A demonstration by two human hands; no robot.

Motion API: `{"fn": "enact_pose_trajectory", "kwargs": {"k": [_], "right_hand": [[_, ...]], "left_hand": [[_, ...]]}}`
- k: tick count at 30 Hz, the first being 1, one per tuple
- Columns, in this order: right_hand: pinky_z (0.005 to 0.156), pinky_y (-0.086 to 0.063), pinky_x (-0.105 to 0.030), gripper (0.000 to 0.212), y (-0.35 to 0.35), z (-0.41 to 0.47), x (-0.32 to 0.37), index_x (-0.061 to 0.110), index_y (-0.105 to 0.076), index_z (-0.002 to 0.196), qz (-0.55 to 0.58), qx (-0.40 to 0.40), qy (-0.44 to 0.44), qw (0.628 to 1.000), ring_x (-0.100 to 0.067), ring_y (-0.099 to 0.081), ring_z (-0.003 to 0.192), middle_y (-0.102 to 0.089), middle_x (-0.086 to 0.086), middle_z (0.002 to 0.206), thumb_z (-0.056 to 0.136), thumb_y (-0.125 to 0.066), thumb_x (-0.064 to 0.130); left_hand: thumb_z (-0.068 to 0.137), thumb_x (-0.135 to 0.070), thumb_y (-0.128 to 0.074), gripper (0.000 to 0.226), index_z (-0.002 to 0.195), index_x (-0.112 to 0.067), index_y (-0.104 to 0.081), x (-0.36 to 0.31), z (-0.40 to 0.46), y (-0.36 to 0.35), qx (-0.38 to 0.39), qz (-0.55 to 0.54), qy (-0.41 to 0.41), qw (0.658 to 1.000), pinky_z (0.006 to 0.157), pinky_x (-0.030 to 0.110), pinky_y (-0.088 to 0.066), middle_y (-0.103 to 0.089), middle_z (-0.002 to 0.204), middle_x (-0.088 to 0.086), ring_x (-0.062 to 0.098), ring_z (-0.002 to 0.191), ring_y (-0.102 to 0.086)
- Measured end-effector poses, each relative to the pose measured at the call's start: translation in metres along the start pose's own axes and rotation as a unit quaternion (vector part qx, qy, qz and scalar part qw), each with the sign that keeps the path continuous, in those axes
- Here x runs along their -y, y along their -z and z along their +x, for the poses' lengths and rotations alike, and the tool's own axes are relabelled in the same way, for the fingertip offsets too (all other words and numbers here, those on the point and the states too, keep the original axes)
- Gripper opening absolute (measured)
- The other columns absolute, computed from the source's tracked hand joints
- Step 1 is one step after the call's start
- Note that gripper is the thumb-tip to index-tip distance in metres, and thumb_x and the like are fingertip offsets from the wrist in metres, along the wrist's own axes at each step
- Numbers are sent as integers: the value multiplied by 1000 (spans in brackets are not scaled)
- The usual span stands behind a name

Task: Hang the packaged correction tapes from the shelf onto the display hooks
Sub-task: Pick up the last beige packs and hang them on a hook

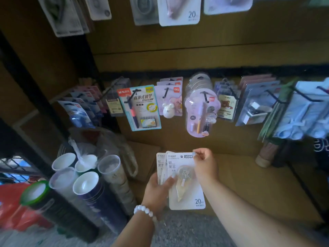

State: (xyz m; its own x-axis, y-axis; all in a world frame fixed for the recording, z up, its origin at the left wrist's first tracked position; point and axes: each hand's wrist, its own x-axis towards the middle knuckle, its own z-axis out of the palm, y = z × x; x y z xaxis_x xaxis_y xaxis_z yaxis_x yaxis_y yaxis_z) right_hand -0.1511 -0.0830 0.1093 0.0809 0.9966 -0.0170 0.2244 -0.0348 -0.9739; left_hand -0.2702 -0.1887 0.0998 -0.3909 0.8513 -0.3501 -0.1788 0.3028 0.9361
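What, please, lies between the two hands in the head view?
In the head view, the front correction tape card lies between the left hand and right hand; both grip it, with more cards stacked behind.

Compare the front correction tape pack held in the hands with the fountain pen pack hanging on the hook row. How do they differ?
The front correction tape pack is white; the fountain pen pack is blue-edged. The tape pack is held by the left hand and right hand; the pen pack hangs from a hook. Both are carded blister packs.

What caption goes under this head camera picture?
Both hands, left and right, hold packaged correction tapes below the display hooks.
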Motion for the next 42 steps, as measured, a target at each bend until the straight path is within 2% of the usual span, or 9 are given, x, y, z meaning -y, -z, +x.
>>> {"fn": "enact_pose_trajectory", "kwargs": {"k": [1, 5, 10, 17, 23, 26, 30, 36, 42], "right_hand": [[56, -37, -20, 2, 2, -5, 6, 18, -57, 90, 10, 2, -19, 1000, -16, -55, 78, -59, 3, 84, 92, -57, 18], [64, -38, -27, 28, 12, -23, 25, 5, -63, 81, 71, 36, -98, 992, -21, -53, 73, -60, -6, 78, 92, -58, 30], [69, -42, -32, 21, 28, -35, 57, 8, -69, 82, 157, 46, -169, 972, -25, -58, 73, -68, -8, 79, 85, -66, 29], [72, -48, -34, 23, 52, -59, 121, 22, -64, 78, 121, 83, -46, 988, -26, -63, 80, -69, -10, 86, 87, -62, 43], [57, -36, -26, 32, 65, -82, 148, 1, -63, 90, 96, 131, 28, 986, -19, -52, 68, -58, -12, 78, 92, -57, 33], [48, -35, -21, 31, 67, -86, 163, 6, -60, 76, 88, 119, 50, 988, -16, -49, 59, -54, -9, 72, 93, -55, 32], [59, -38, -28, 36, 72, -87, 183, 10, -57, 72, 92, 90, 70, 989, -21, -54, 68, -59, -13, 77, 94, -51, 38], [62, -47, -36, 30, 77, -84, 210, 18, -61, 77, 84, 62, 92, 990, -31, -64, 84, -65, -16, 92, 94, -49, 39], [58, -34, -29, 33, 89, -79, 252, 6, -59, 82, 84, 52, 162, 982, -21, -49, 66, -56, -14, 77, 98, -46, 31]], "left_hand": [[86, -30, -75, 29, 110, -16, -65, -4, -5, 1, -5, 3, -7, 1000, 82, 53, -61, -79, 101, 4, 27, 92, -75], [87, -27, -73, 24, 107, -16, -65, -18, -24, 3, -8, -3, -37, 999, 79, 47, -62, -79, 98, 4, 25, 89, -76], [86, -29, -74, 25, 107, -17, -66, -42, -50, 1, 0, -19, -68, 998, 88, 52, -59, -80, 98, 4, 26, 92, -76], [88, -26, -73, 26, 110, -15, -66, -88, -74, 1, -16, -66, -114, 991, 92, 59, -56, -79, 104, 8, 32, 97, -75], [90, -21, -70, 22, 110, -11, -66, -138, -94, -1, -48, -118, -164, 978, 83, 49, -61, -79, 100, 9, 29, 91, -76], [91, -28, -69, 28, 114, -11, -68, -157, -101, -2, -55, -116, -186, 974, 81, 47, -62, -78, 102, 8, 28, 91, -76], [96, -43, -58, 33, 114, -18, -69, -178, -109, -4, -50, -116, -184, 975, 89, 55, -58, -79, 104, 5, 30, 97, -75], [94, -37, -63, 27, 113, -19, -69, -195, -115, -3, -56, -133, -183, 972, 89, 62, -56, -78, 106, 7, 34, 98, -74], [96, -36, -61, 23, 113, -22, -66, -214, -116, 5, -68, -155, -206, 964, 82, 61, -59, -77, 106, 6, 34, 91, -75]]}}
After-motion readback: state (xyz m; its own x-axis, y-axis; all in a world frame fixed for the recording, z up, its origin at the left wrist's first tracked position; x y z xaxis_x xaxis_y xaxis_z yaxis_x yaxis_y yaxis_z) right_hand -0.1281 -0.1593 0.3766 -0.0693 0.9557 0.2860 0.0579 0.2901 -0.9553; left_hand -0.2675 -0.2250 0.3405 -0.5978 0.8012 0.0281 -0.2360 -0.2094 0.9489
